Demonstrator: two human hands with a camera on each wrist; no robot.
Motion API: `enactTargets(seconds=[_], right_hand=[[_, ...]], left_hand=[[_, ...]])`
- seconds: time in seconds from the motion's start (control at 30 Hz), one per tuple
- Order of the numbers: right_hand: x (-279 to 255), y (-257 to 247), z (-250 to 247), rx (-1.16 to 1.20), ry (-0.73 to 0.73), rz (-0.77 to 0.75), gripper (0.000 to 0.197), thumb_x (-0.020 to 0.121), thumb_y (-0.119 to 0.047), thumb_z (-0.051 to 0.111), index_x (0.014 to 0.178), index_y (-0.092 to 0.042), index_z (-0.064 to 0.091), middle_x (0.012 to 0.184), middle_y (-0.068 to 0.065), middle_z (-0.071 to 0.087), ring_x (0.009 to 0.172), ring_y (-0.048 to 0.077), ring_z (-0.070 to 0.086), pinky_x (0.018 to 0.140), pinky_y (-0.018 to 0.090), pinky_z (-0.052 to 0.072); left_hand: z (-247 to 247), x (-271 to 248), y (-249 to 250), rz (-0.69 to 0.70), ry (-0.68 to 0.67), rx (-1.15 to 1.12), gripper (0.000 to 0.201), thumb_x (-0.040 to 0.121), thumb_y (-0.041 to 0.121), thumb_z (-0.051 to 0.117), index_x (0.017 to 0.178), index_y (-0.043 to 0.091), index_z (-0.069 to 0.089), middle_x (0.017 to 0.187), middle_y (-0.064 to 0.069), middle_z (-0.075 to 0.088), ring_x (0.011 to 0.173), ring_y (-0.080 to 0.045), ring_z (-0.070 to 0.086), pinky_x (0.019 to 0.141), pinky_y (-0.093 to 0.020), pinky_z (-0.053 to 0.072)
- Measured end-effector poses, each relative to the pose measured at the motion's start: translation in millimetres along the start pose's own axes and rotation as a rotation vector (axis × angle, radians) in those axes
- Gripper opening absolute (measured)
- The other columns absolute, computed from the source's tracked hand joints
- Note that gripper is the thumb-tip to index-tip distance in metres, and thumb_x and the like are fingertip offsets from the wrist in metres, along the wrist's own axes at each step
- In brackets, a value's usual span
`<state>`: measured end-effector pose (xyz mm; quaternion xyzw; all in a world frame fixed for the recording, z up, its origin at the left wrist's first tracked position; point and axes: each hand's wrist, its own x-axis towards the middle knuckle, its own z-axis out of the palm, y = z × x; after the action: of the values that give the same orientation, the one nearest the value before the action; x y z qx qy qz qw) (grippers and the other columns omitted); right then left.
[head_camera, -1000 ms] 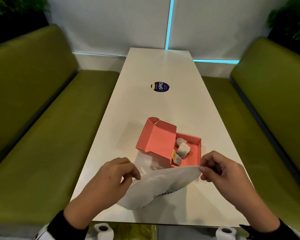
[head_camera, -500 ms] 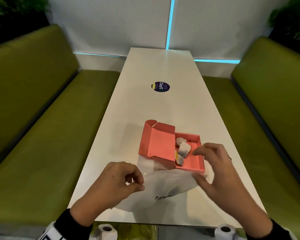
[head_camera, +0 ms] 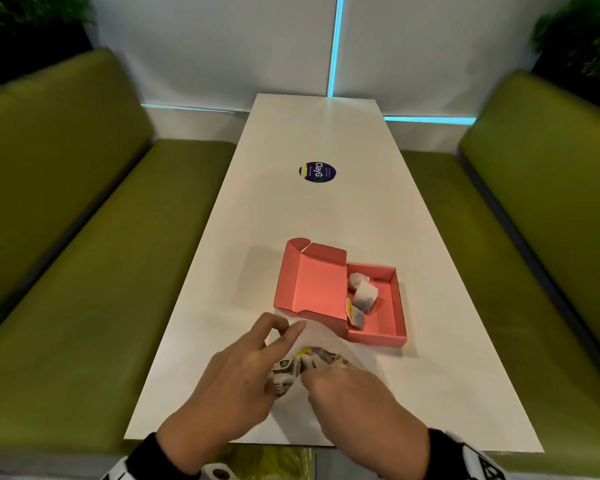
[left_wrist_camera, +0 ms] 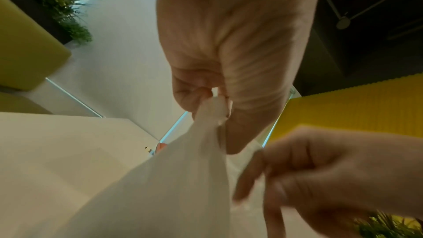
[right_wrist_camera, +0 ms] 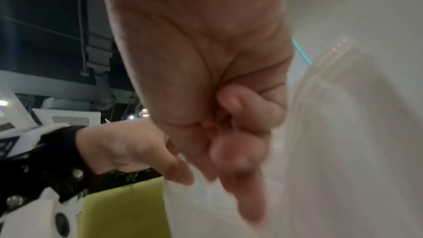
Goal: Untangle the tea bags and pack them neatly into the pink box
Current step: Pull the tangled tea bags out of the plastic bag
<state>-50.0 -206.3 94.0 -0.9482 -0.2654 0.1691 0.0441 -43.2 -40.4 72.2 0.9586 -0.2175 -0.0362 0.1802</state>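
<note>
Where the pink box [head_camera: 376, 306] lies open on the white surface [head_camera: 326, 209], its lid folded flat to the left, a few tea bags [head_camera: 362, 295] rest loose in its tray, one showing a yellow tag. Just nearer to me, touching the box's near edge, lies a translucent white plastic bag [head_camera: 321, 336], and through its mouth a tangled cluster of tea bags and printed tags [head_camera: 303, 363] is visible. I hold the bag's upper edge in my left hand [head_camera: 238, 382], thumb and forefinger pinched on the film, as the left wrist view [left_wrist_camera: 228, 46] confirms; the remaining fingers [head_camera: 274, 323] are loosely curled above it. My right hand [head_camera: 357, 403] reaches into the bag's mouth from the near side, its fingers [right_wrist_camera: 240, 160] partly curled and blurred; whether they have closed on any tea bag I cannot tell. Both wrists carry dark cuffs and white straps at the near edge of the surface. Farther along the surface, well apart from the box, sits a dark round sticker [head_camera: 317, 172]. Green upholstered benches [head_camera: 84, 237] flank the surface on both sides, and a pale wall with a thin blue light strip [head_camera: 336, 46] closes the far end.
</note>
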Motion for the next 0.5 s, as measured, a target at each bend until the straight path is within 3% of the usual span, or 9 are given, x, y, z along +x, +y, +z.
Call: enactTargets(seconds=[0.07,0.13,0.17,0.27,0.37,0.43,0.5], right_hand=[[8,-5,-2,0.085,0.080,0.022,0.031,0.089,-0.002,0.046,0.119,-0.008,0.050,0.112,0.012,0.055,0.100,0.033,0.055,0.061,0.034,0.038],[19,-6,2,0.111,0.197,-0.019,0.032,0.084,0.001,0.051,0.114,-0.007,0.057,0.108,0.012,0.054,0.099,0.030,0.055,0.072,0.035,0.047],[26,-3,8,0.105,0.187,-0.021,0.030,0.085,0.002,0.049,0.112,-0.006,0.058,0.109,0.012,0.053,0.102,0.029,0.052,0.079,0.036,0.046],[47,10,34,0.180,0.074,0.020,0.025,0.090,-0.001,0.041,0.110,-0.002,0.057,0.109,0.015,0.053,0.099,0.029,0.053,0.085,0.039,0.046],[72,12,55,0.110,-0.125,0.150,0.038,0.093,-0.010,0.047,0.129,-0.006,0.039,0.120,0.015,0.052,0.113,0.028,0.051,0.094,0.036,0.043],[82,9,62,-0.029,-0.295,0.196,0.056,0.091,-0.023,0.053,0.137,-0.010,0.025,0.131,0.014,0.044,0.126,0.029,0.042,0.104,0.040,0.036],[85,8,65,-0.095,-0.289,0.191,0.060,0.090,-0.032,0.055,0.138,-0.010,0.027,0.134,0.016,0.040,0.126,0.033,0.040,0.105,0.045,0.035]], left_hand=[[0,-1,2,-0.015,-0.058,-0.033,0.110,0.045,0.001,0.081,0.141,0.031,0.036,0.118,0.014,0.036,0.058,-0.002,0.036,0.033,-0.006,0.013],[-1,-2,2,-0.013,-0.082,-0.074,0.111,0.052,-0.001,0.075,0.146,0.032,0.027,0.122,0.015,0.030,0.060,-0.004,0.040,0.033,-0.005,0.021],[-2,-3,1,-0.012,-0.083,-0.087,0.111,0.054,-0.003,0.072,0.147,0.033,0.023,0.123,0.016,0.029,0.061,-0.005,0.040,0.035,-0.004,0.024],[-3,-4,2,0.013,-0.078,-0.136,0.111,0.056,-0.007,0.069,0.147,0.032,0.019,0.125,0.015,0.027,0.057,-0.007,0.038,0.041,0.002,0.027],[-2,-2,9,0.037,-0.064,-0.121,0.106,0.070,-0.004,0.061,0.144,0.041,0.000,0.123,0.023,0.016,0.059,-0.001,0.040,0.050,0.002,0.032],[-2,-2,12,0.054,-0.085,-0.123,0.109,0.065,-0.005,0.064,0.146,0.038,0.004,0.123,0.020,0.021,0.056,0.000,0.037,0.049,0.004,0.030],[3,-3,9,0.021,-0.104,-0.139,0.112,0.059,-0.006,0.066,0.147,0.034,0.011,0.125,0.014,0.027,0.051,0.001,0.034,0.045,0.005,0.026]])
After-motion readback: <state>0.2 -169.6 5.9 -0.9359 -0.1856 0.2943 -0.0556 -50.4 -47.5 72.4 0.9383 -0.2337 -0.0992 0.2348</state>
